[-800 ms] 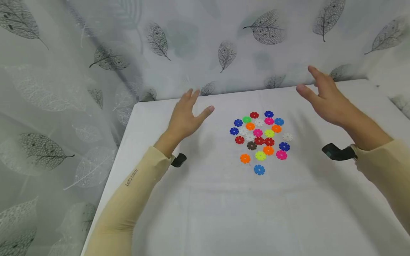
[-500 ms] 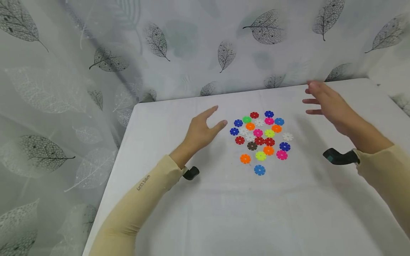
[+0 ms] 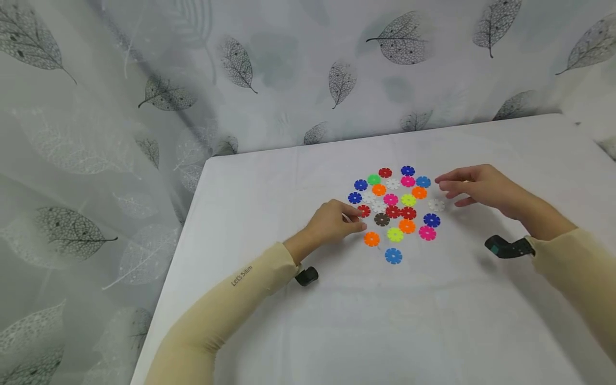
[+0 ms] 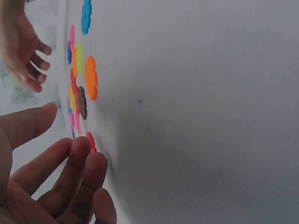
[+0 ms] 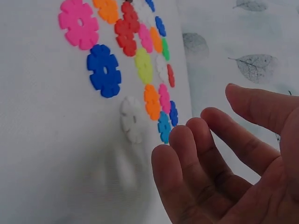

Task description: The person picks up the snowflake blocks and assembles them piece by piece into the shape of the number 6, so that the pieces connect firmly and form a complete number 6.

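Observation:
Small notched plastic discs in several colours lie flat in a cluster on the white table. In the head view my left hand [image 3: 334,220] is at the cluster's left side, its fingertips right at a red disc [image 3: 363,211]. The left wrist view shows that thumb apart from the loosely bent fingers, with nothing between them. My right hand [image 3: 486,187] hovers at the cluster's right, near a white disc [image 3: 436,205] and a light blue disc [image 3: 423,182]. Its fingers are relaxed and hold nothing in the right wrist view. An orange disc [image 3: 371,239] lies close to my left thumb.
The white-covered table [image 3: 337,331] extends around the discs. Behind it and at the left hangs a pale curtain [image 3: 284,69] with a leaf print. A black wrist camera [image 3: 509,247] sticks out under my right wrist, another [image 3: 307,276] under my left.
My left hand has moved right and toward me, down to the discs' left edge. My right hand has come lower and nearer to the discs. The discs lie as before.

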The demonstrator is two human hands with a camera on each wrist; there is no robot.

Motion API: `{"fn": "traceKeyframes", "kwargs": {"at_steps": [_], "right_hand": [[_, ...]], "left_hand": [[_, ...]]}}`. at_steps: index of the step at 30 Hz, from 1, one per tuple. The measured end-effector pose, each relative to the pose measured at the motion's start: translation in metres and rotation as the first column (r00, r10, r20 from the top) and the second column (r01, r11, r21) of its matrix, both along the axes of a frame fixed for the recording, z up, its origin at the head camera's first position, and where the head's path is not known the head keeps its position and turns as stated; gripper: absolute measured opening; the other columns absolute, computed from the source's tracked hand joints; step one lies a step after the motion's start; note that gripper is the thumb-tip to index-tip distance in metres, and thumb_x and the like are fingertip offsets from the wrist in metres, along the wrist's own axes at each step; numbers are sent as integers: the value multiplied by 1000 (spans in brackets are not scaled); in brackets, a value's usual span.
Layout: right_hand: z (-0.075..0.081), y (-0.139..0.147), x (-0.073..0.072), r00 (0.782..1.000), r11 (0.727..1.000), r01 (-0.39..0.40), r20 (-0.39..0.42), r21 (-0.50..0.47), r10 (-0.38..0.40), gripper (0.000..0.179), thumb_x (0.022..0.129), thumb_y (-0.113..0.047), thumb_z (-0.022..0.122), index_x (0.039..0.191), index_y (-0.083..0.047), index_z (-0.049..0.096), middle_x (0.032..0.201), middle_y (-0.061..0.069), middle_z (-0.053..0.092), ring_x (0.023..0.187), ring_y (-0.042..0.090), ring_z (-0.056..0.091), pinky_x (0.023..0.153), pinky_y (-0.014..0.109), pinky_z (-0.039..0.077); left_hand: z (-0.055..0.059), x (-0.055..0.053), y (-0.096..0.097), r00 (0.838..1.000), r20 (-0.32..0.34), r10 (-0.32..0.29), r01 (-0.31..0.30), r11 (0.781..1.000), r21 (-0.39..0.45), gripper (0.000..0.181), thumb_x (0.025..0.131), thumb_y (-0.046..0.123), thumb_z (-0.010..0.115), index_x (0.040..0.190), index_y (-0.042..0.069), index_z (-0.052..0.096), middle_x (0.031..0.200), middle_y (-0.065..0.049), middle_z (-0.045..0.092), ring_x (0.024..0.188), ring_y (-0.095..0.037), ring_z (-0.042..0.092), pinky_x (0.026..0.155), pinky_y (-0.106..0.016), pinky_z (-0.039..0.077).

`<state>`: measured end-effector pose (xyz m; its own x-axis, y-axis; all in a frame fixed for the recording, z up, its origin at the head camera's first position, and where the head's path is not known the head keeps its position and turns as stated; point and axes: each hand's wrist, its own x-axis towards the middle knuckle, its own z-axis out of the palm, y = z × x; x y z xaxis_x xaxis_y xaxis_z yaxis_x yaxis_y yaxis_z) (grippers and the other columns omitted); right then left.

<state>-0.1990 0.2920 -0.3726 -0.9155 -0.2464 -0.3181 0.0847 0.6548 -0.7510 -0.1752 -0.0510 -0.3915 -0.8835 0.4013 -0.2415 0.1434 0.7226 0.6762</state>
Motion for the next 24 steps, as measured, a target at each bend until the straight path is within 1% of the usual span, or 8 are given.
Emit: {"fn": "traceKeyframes", "kwargs": {"at_steps": [3,5,8,11,14,16,19,24], "right_hand": [[-8,0,1,1000,999,-25,7,40,25,58,99,-42,65,138,-1,59,134,24,58,108,35,62,81,37,59],[-14,0,2,999,997,-45,7,59,44,54,97,-40,69,133,-1,63,128,21,62,103,32,62,77,34,59],[-20,-1,3,996,991,-89,-13,96,90,47,94,-37,74,125,-3,70,120,18,66,97,29,63,72,31,57],[-22,-5,5,989,981,-130,-53,145,139,41,90,-33,79,118,-4,74,113,16,69,96,29,61,70,32,56],[-22,-11,6,983,972,-152,-72,178,167,40,86,-32,83,114,-5,75,104,10,69,96,28,62,72,33,55],[-21,-15,7,983,968,-158,-66,193,173,41,83,-32,85,113,-6,75,97,5,68,94,27,62,72,35,55],[-19,-20,8,984,965,-155,-49,213,169,41,80,-31,88,111,-6,75,93,4,65,91,26,62,73,36,56],[-18,-26,8,988,958,-139,-34,249,152,40,79,-26,89,109,-5,74,91,5,63,89,26,61,73,38,56]], "left_hand": [[-5,2,6,1000,13,-14,15,999,-48,36,89,32,80,119,12,77,94,7,72,83,-11,61,67,-21,51],[-8,4,10,1000,15,-18,19,997,-81,36,88,33,81,118,15,77,97,8,72,87,-10,61,71,-21,50],[-12,4,15,999,-12,-45,43,989,-143,39,84,37,84,118,19,78,99,11,69,91,-7,59,74,-20,48],[-14,5,18,994,-61,-91,77,978,-194,41,81,39,86,118,22,78,95,11,64,90,-6,55,72,-20,45],[-15,6,19,985,-111,-132,105,970,-219,38,80,39,87,113,22,80,91,10,60,86,-6,52,70,-20,42],[-15,7,19,979,-139,-151,118,968,-222,33,81,38,87,109,22,81,90,10,61,85,-6,51,70,-20,41],[-15,8,19,970,-163,-178,139,964,-225,28,82,36,86,105,22,82,88,11,62,84,-6,51,71,-21,41],[-14,10,20,958,-188,-218,170,955,-242,27,85,35,83,109,21,81,96,12,69,90,-7,55,76,-22,44]]}}
